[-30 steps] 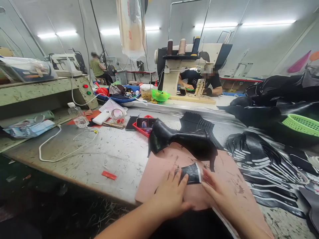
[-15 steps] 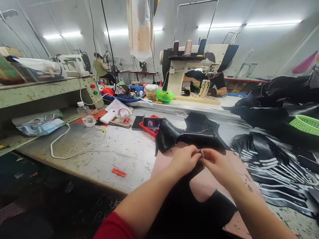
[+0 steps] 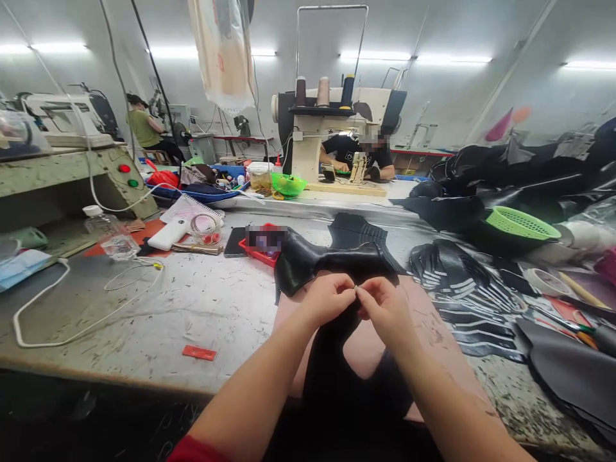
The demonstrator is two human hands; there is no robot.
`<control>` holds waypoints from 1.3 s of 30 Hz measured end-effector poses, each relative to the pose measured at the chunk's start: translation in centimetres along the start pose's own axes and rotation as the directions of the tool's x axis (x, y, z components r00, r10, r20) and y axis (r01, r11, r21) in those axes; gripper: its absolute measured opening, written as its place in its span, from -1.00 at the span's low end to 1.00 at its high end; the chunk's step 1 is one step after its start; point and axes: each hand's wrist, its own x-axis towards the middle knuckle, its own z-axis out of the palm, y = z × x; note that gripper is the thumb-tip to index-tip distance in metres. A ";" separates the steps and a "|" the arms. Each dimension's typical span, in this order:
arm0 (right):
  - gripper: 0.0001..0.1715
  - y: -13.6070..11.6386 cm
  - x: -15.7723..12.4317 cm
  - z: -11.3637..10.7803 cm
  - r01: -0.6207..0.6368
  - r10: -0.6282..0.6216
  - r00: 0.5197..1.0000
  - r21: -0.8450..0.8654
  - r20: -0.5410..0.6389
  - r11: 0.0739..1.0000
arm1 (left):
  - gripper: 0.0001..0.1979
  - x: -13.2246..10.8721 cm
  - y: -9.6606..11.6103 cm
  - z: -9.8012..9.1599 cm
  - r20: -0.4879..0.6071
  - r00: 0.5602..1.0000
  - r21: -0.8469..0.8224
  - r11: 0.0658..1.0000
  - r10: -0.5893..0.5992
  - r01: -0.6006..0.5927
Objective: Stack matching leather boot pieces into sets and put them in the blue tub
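My left hand (image 3: 332, 299) and my right hand (image 3: 385, 311) meet fingertip to fingertip over a pink sheet (image 3: 363, 350). Thumbs and forefingers are pinched closed on the upper end of a black leather piece (image 3: 332, 350), which runs down toward me. A small pale bit shows between the fingertips, too small to make out. Just beyond my hands lies a glossy black leather piece (image 3: 332, 260), curved and padded-looking. Behind it is a matt black piece with ribbed lines (image 3: 356, 232).
Black strips with white edges (image 3: 474, 321) and a green basket (image 3: 522, 223) lie to the right. A red tray (image 3: 260, 250), a water bottle (image 3: 113, 234), a white cable (image 3: 43, 340) and a red strip (image 3: 199, 353) are to the left. A co-worker (image 3: 356, 154) sits behind a sewing machine (image 3: 308, 144).
The view has turned right, so the scene shifts left and more of the right side shows. My fingertips have come closer together, still pinched.
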 end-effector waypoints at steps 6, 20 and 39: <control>-0.64 -0.4 0.2 -0.4 -0.010 0.010 1.000 -0.029 0.014 1.000 | -0.85 0.4 0.1 -0.3 0.010 0.999 0.012 0.999 0.052 -0.052; -0.84 -0.6 -0.6 -0.5 0.080 -0.099 0.993 -0.266 -0.058 0.961 | -0.86 0.4 -0.8 0.2 0.086 0.996 0.021 0.999 0.034 -0.036; -0.62 2.1 -6.0 -9.7 0.058 0.038 0.944 -0.278 0.328 0.959 | -0.76 3.7 -1.5 0.9 0.084 0.984 0.254 0.958 -0.159 0.133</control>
